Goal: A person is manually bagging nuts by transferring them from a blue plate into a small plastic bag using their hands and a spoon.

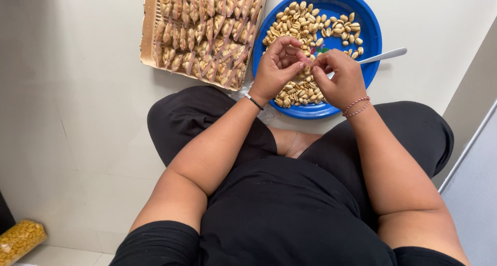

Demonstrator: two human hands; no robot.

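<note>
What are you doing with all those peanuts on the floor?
A person sits cross-legged on the pale floor. The left hand and right hand meet over a round blue plastic plate of loose peanuts, pinching something small that I cannot make out. A metal spoon rests on the plate. Beside it stands a woven tan tray full of small clear packets of peanuts.

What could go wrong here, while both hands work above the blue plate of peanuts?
1. The left hand and right hand pinch something small over the blue plate; if it slips, it may fall among the peanuts.
2. The spoon handle sticks out over the rim; the right wrist could knock it.
3. The basket of packets touches the plate, so a push could shift both.
</note>
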